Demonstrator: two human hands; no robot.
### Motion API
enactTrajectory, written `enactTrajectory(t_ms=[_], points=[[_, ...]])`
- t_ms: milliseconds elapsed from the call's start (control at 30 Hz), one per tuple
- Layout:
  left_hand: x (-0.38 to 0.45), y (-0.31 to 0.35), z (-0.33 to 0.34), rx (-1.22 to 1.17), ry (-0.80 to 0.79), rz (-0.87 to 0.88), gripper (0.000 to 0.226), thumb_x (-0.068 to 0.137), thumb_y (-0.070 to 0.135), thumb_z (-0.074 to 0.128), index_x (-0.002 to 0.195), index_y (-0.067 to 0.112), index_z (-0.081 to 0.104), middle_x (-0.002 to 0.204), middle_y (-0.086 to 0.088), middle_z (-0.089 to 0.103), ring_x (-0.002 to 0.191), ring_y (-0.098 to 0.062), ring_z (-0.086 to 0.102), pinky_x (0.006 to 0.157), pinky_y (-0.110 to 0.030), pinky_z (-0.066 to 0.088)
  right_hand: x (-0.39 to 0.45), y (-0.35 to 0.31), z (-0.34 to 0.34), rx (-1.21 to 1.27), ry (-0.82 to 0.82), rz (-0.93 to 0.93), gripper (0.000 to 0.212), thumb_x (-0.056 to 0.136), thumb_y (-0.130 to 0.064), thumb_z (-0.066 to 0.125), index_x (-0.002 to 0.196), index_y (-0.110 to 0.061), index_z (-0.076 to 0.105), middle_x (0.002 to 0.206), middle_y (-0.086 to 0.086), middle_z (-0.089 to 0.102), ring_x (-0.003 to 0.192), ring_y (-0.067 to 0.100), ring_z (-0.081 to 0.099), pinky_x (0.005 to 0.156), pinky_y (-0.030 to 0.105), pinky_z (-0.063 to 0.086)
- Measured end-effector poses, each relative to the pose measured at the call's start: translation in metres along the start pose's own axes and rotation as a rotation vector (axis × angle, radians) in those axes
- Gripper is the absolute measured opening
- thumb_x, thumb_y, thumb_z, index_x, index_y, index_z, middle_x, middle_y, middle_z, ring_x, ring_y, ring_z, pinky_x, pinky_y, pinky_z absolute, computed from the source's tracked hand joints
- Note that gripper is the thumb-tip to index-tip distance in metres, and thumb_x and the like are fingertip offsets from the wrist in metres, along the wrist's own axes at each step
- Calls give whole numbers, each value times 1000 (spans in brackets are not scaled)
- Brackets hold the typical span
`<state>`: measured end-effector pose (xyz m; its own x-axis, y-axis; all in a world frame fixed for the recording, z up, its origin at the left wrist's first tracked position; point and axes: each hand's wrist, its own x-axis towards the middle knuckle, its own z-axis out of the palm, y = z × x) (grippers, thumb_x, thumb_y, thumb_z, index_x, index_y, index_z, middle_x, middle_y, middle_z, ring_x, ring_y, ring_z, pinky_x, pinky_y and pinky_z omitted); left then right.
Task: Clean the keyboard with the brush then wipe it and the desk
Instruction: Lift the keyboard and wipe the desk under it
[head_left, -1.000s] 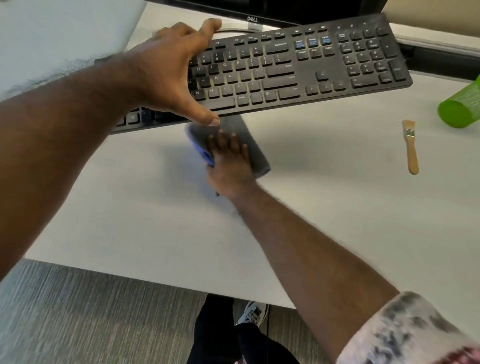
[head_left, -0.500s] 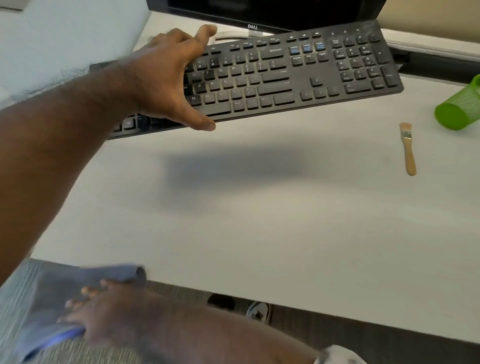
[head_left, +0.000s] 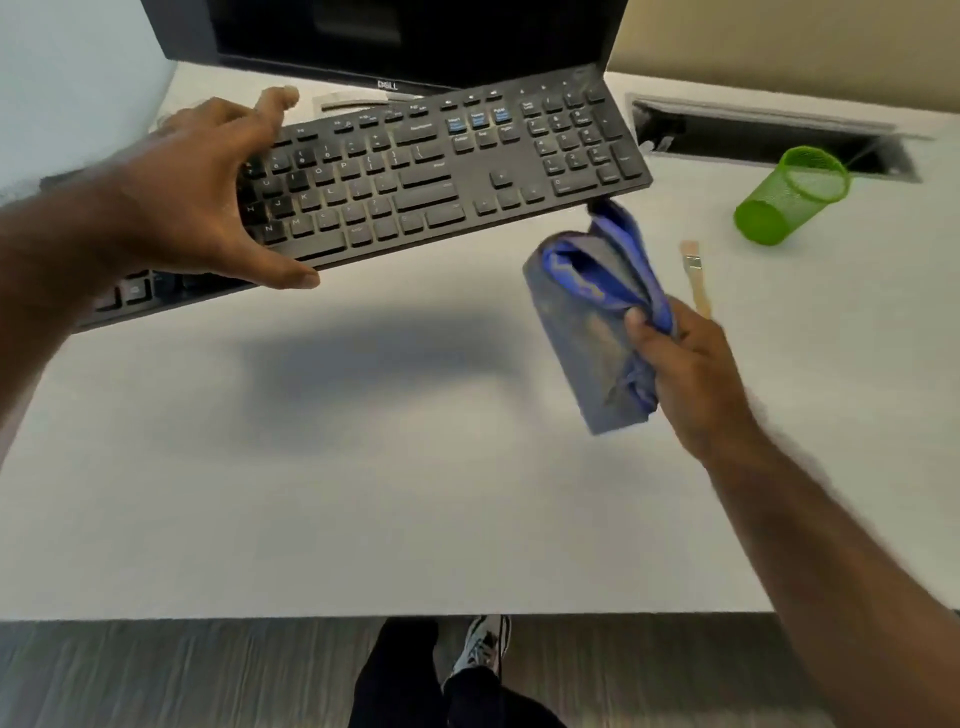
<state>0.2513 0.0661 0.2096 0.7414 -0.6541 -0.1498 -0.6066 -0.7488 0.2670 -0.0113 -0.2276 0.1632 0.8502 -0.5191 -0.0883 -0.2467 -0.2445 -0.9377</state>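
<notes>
Head view. The left hand (head_left: 208, 192) grasps the keyboard (head_left: 415, 171) by its left half and holds it tilted above the desk (head_left: 363, 493), toward the rear edge. The right hand (head_left: 691, 374) is clenched around the bunched cloth (head_left: 597, 322) in the air, near the right edge. The brush (head_left: 696, 278) lies beyond it. Risk: held at one end only, the keyboard may sag or slip. Half a second ago the cloth hung past the front-left corner; it has since swung rightward.

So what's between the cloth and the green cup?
The brush lies on the desk between cloth and cup, seen in the head view; otherwise bare.
</notes>
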Motion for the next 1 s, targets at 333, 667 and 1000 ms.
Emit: enactTrajectory(t_ms=[333,667,1000], points=[[9,7,12,5,2,39,149,40,75,88,159,33,8,149,-17,42,134,-41,41,110,-60,38,90,121,13,-999,-125,217,58,103,-16,38,154,-5,15,163,19,7,147,43,11,120,48,13],[7,17,22,1,3,69,148,37,74,87,157,33,10,149,-15,44,133,-41,43,110,-61,39,53,127,10,-1037,-86,254,63,103,-19,37,155,-3,5,163,18,2,149,41,7,120,47,12],[3,34,34,-6,30,116,140,40,68,82,156,23,18,156,-14,38,136,-41,40,112,-62,37,-93,164,-42,-917,-20,258,71,91,10,35,156,-6,10,164,11,2,151,33,0,122,39,2]])
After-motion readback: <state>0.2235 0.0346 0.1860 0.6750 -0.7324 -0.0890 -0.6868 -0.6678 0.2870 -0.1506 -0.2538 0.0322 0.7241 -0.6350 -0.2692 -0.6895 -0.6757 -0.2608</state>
